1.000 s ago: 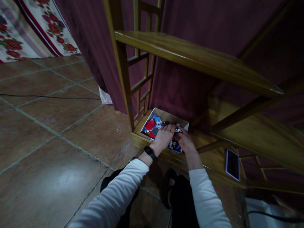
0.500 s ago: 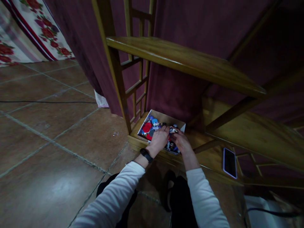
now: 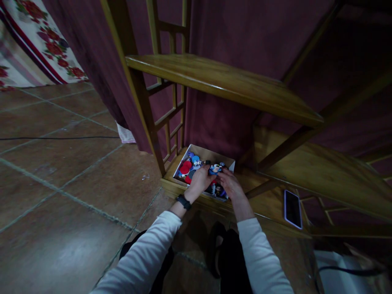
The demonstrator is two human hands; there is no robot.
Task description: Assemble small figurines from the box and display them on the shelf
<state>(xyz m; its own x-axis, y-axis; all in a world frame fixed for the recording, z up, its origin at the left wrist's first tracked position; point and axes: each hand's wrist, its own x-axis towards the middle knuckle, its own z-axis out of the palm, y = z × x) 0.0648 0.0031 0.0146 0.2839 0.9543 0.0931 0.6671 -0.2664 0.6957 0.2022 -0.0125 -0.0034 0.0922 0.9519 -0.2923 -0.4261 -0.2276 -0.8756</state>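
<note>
An open cardboard box point(image 3: 211, 151) on the low wooden shelf holds many small colourful toy figures, with red, blue and dark parts. Over its middle, a small blue-and-white toy figure point(image 3: 216, 169) is between my hands. My left hand point(image 3: 200, 179), with a dark watch on the wrist, pinches it from the left. From the right, the bent fingers of my right hand point(image 3: 230, 183) close on the same figure. Its lower part is hidden by my fingers. A round red piece point(image 3: 185, 167) lies at the left of the box.
A wooden shelf board point(image 3: 220, 83) juts out above the box, with a lattice side frame point(image 3: 168, 118) at left. A phone point(image 3: 292, 209) lies on the low shelf at right. Dark red curtains point(image 3: 220, 122) hang behind. A black cable point(image 3: 61, 138) crosses the tiled floor.
The toy figure between my hands has turned and shows more of its blue side. Both hands stay over the box, while the view has shifted slightly.
</note>
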